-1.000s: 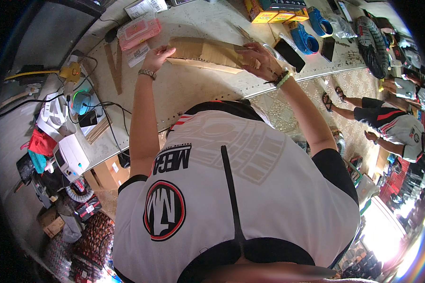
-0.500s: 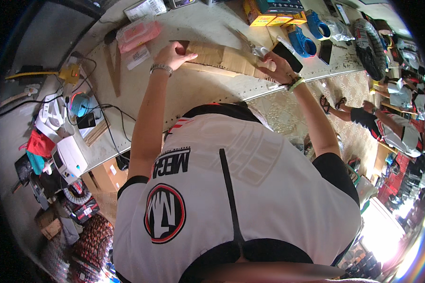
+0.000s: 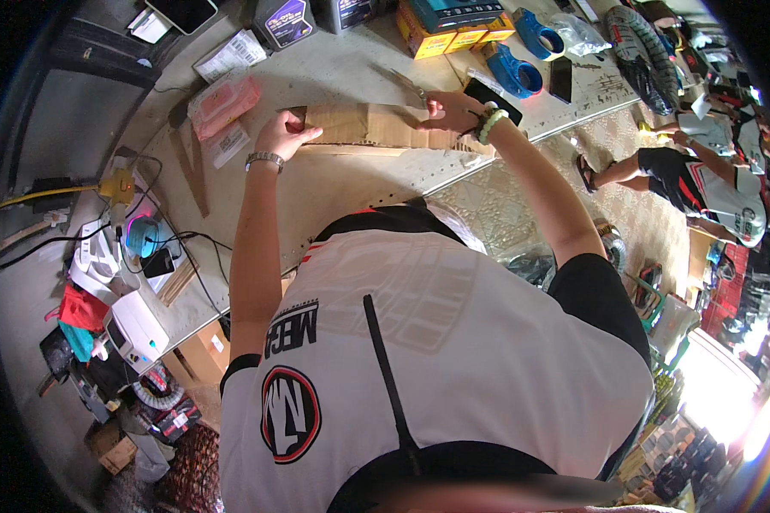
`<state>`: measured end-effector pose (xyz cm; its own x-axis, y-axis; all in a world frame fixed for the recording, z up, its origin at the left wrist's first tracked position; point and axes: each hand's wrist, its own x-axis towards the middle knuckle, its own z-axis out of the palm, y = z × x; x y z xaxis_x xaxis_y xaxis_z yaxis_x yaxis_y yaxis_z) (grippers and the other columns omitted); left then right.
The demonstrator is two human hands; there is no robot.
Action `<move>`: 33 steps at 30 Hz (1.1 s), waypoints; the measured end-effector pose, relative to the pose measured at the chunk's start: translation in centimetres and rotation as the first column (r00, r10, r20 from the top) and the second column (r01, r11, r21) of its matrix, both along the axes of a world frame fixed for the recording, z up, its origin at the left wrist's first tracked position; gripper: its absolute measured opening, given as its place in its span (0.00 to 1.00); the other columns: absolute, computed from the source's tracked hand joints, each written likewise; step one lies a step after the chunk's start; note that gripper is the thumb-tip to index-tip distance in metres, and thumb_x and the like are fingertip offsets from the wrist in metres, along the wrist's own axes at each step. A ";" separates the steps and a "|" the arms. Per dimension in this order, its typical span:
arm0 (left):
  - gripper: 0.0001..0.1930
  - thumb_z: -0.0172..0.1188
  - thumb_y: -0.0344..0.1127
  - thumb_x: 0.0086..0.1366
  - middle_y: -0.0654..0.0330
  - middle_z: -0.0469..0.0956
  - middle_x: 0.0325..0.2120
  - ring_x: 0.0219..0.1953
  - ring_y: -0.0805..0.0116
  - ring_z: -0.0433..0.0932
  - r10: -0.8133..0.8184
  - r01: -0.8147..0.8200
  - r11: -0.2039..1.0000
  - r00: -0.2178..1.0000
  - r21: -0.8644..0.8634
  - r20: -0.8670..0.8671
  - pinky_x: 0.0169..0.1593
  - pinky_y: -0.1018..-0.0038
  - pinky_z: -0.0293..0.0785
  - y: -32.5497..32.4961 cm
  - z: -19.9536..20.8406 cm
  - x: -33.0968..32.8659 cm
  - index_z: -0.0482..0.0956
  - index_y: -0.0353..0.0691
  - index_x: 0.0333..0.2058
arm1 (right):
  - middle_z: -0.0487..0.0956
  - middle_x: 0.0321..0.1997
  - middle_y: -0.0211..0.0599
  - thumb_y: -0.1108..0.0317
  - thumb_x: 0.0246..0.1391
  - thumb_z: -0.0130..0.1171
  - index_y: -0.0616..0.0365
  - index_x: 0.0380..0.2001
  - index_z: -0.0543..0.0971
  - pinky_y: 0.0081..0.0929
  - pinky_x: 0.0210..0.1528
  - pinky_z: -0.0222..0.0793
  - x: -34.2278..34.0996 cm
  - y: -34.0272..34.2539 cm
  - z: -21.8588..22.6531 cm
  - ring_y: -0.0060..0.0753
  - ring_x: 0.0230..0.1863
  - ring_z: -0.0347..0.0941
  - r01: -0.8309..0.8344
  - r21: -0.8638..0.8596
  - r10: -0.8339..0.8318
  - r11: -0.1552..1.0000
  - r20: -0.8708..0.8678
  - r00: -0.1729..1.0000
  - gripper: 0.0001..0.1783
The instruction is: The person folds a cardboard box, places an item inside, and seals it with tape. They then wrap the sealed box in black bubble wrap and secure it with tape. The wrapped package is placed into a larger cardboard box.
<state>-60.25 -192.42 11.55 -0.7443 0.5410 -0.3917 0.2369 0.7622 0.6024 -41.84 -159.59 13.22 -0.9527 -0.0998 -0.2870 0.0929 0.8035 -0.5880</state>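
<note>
At upper centre, over the table [image 3: 342, 181], a cardboard strip [image 3: 364, 126] appears folded but not yet flat, one end pinched by the left hand [image 3: 284, 135], the right hand [image 3: 451, 112] curled against it, grip unclear.

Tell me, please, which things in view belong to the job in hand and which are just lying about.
In hand:
cardboard piece, left hand gripping its left end, right hand over its right part
perhaps scissors beside the right hand; contact unclear

Lying about:
pink packet
blue ring-shaped parts
yellow boxes
</note>
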 end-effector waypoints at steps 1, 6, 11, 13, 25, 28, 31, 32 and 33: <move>0.26 0.74 0.54 0.47 0.58 0.83 0.31 0.35 0.67 0.81 0.006 -0.005 1.000 1.000 0.025 -0.005 0.43 0.70 0.76 0.1 -0.2 -0.1 0.80 0.37 0.34 | 0.79 0.29 0.39 0.39 0.46 0.66 0.55 0.33 0.74 0.35 0.37 0.73 -0.3 -0.1 0.5 0.39 0.33 0.77 0.021 -0.016 -0.022 1.000 -0.049 0.999 0.29; 0.23 0.74 0.48 0.52 0.59 0.81 0.31 0.34 0.71 0.78 0.033 -0.035 0.997 0.999 0.069 0.039 0.42 0.73 0.75 0.0 -0.6 -0.7 0.79 0.35 0.35 | 0.77 0.29 0.37 0.43 0.46 0.68 0.55 0.32 0.72 0.36 0.38 0.70 -2.0 0.1 2.4 0.36 0.32 0.74 0.154 0.081 -0.149 0.985 -0.056 0.987 0.28; 0.24 0.74 0.49 0.51 0.60 0.81 0.31 0.35 0.71 0.78 0.005 -0.009 0.998 0.998 0.057 0.066 0.43 0.73 0.75 -0.2 -0.6 -1.0 0.79 0.35 0.35 | 0.78 0.30 0.36 0.41 0.45 0.69 0.55 0.31 0.72 0.35 0.39 0.70 -1.5 -0.4 1.5 0.35 0.34 0.74 0.077 0.044 -0.079 0.996 0.066 0.995 0.29; 0.25 0.75 0.52 0.48 0.59 0.82 0.34 0.38 0.70 0.80 -0.001 -0.003 0.999 0.997 0.053 0.075 0.46 0.72 0.75 -0.2 -0.7 -1.0 0.81 0.38 0.36 | 0.78 0.32 0.37 0.39 0.45 0.68 0.55 0.32 0.73 0.34 0.39 0.70 -0.5 -0.3 0.4 0.33 0.35 0.74 0.032 -0.083 -0.031 0.996 0.018 0.999 0.30; 0.28 0.74 0.58 0.46 0.60 0.82 0.32 0.36 0.67 0.79 -0.139 0.147 0.985 0.986 -0.087 0.094 0.43 0.71 0.73 0.7 0.5 -2.1 0.81 0.40 0.34 | 0.82 0.45 0.43 0.51 0.51 0.55 0.54 0.41 0.82 0.39 0.46 0.74 -4.9 5.4 -13.5 0.41 0.47 0.80 -0.141 0.479 -0.064 0.866 0.386 0.920 0.22; 0.28 0.75 0.57 0.45 0.59 0.83 0.33 0.37 0.66 0.79 -0.126 0.133 0.989 0.988 -0.070 0.094 0.44 0.70 0.73 0.6 0.2 -2.2 0.82 0.40 0.35 | 0.83 0.42 0.47 0.52 0.47 0.60 0.54 0.41 0.83 0.39 0.45 0.76 -4.9 3.9 -13.5 0.45 0.45 0.80 -0.009 0.637 -0.229 0.771 0.290 0.929 0.22; 0.28 0.74 0.58 0.45 0.58 0.83 0.33 0.37 0.65 0.80 -0.131 0.138 0.989 0.984 -0.052 0.119 0.44 0.70 0.73 0.4 -0.4 -2.2 0.82 0.39 0.35 | 0.83 0.38 0.48 0.50 0.42 0.63 0.54 0.38 0.84 0.39 0.42 0.77 -5.0 3.2 -12.9 0.47 0.42 0.81 0.081 0.683 -0.308 0.726 0.217 0.926 0.23; 0.29 0.74 0.58 0.45 0.58 0.83 0.33 0.37 0.65 0.80 -0.121 0.126 0.992 0.985 -0.029 0.119 0.44 0.71 0.73 0.4 -0.5 -2.2 0.82 0.39 0.35 | 0.83 0.38 0.48 0.50 0.41 0.63 0.54 0.38 0.84 0.40 0.42 0.77 -4.9 3.3 -12.8 0.48 0.41 0.81 0.113 0.674 -0.338 0.730 0.212 0.917 0.23; 0.29 0.74 0.58 0.45 0.58 0.83 0.32 0.37 0.65 0.80 -0.110 0.113 0.993 0.985 -0.021 0.131 0.44 0.71 0.73 0.4 -0.6 -2.2 0.82 0.39 0.35 | 0.83 0.38 0.48 0.51 0.41 0.63 0.54 0.37 0.84 0.39 0.41 0.77 -4.8 3.7 -12.8 0.49 0.41 0.81 0.080 0.659 -0.264 0.748 0.184 0.947 0.22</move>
